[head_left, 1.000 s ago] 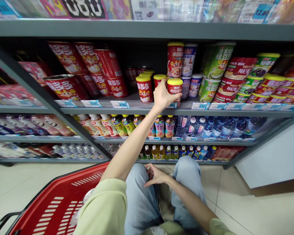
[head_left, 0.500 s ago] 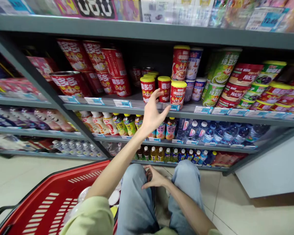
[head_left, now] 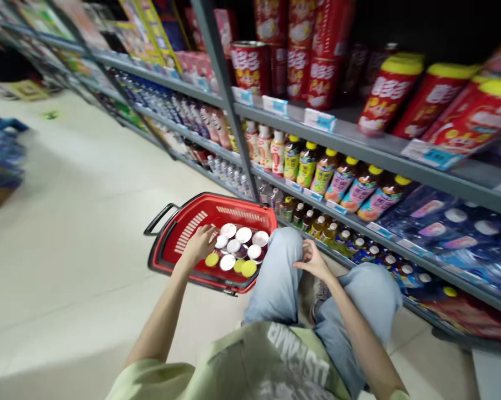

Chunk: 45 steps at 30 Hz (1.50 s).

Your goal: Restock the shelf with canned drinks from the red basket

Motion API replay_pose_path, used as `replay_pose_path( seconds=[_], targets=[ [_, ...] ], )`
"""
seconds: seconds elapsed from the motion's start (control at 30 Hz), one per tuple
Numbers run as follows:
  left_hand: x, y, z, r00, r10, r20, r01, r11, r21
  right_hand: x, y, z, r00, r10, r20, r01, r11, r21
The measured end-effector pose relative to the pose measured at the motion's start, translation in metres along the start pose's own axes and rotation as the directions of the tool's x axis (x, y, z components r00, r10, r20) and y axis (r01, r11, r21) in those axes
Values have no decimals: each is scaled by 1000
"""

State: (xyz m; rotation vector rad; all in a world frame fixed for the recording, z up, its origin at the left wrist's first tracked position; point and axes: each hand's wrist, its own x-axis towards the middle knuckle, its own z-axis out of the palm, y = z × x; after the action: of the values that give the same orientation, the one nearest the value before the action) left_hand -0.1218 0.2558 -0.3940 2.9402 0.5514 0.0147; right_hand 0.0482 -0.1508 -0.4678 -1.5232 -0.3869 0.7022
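My left hand (head_left: 201, 243) is over the left part of a red shopping basket (head_left: 250, 208), its fingers apart and slightly bent. I see nothing held in it. Right beside its fingertips are cans with white lids (head_left: 228, 230) and cans with yellow lids (head_left: 248, 269), standing close together in the basket. My right hand (head_left: 313, 260) rests against my left knee with thumb and fingers curved apart, holding nothing.
Store shelves run along the right. Red cans with yellow lids (head_left: 391, 91) stand on the upper shelf, above tea bottles (head_left: 342, 180) and water bottles. The basket has a black handle (head_left: 160, 219). Blurred stacked goods (head_left: 2, 155) lie on the floor at far left.
My left hand has moved from the shelf cans down and left to the basket. The view has turned left and down. My right hand stays at the knee.
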Motion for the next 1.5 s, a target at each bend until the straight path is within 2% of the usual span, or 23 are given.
replay_pose_path(
  seconds=[0.1, 0.2, 0.33, 0.53, 0.73, 0.87, 0.97, 1.13, 1.23, 1.5],
  targets=[
    [-38, -30, 18, 976, -160, 146, 158, 987, 27, -2, -2, 1, 1000, 17, 1, -17, 1000, 10],
    [-55, -44, 33, 937, -259, 235, 252, 966, 62, -4, -3, 1, 999, 33, 4, -33, 999, 27],
    [-55, -49, 54, 908, -307, 284, 303, 951, 60, -6, -1, 0, 999, 38, -9, -38, 998, 42],
    [-39, -43, 75, 895, -272, 353, 285, 959, 16, -10, 5, -2, 999, 45, -13, -44, 998, 46],
    [-16, -18, 88, 921, -127, 369, 161, 985, -63, -10, 6, -2, 999, 47, -23, -46, 999, 28],
    [2, 14, 96, 920, 21, 390, 27, 993, -118, -10, 2, -1, 998, 62, -19, -61, 998, 23],
    [15, 44, 104, 914, 72, 399, -26, 992, -122, -10, 0, 0, 998, 63, -14, -63, 998, 21],
    [27, 91, 125, 894, 19, 448, 8, 998, -57, -10, -2, 0, 998, 47, -34, -47, 999, 5],
    [28, 108, 136, 894, -26, 447, 37, 999, -14, -9, -2, 0, 998, 50, -24, -50, 999, 1],
    [29, 113, 136, 898, -63, 435, 59, 998, 23, -9, -5, 1, 999, 53, -13, -52, 998, 18]
  ],
)
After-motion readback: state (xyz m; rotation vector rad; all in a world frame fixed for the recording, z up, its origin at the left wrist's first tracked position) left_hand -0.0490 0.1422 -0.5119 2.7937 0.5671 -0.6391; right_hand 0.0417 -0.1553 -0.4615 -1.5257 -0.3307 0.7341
